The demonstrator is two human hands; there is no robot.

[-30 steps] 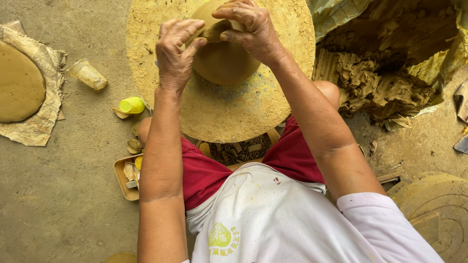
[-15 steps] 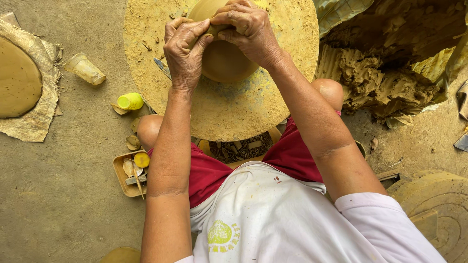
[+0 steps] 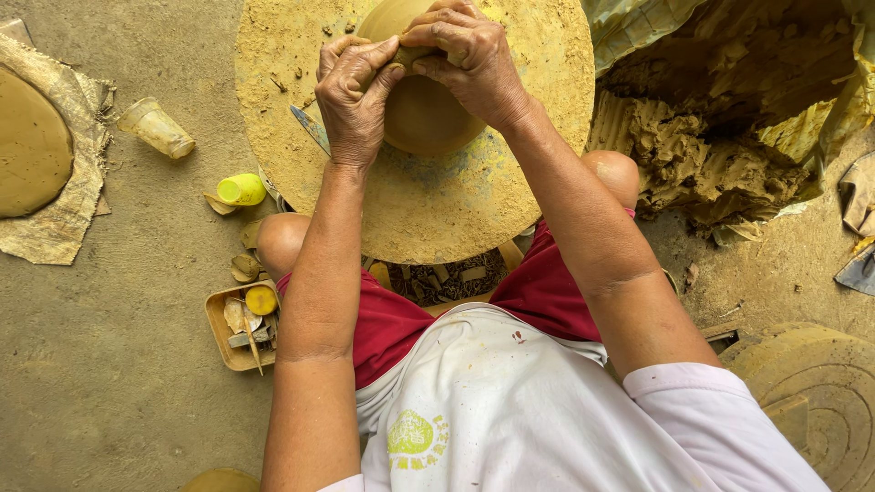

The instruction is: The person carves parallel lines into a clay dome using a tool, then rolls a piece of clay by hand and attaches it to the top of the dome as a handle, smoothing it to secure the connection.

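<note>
top centre of the frame, the clay pot (image 3: 421,114) sits on the round wheel (image 3: 437,196); left hand (image 3: 354,96) and right hand (image 3: 465,55) pinch its rim together. keep pressure even, probably.

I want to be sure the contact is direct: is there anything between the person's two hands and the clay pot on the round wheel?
Nothing visible. The left hand and right hand both press directly on the rim of the clay pot, which stands on the wheel. A small blade lies on the wheel beside the left hand, off to the side.
</note>
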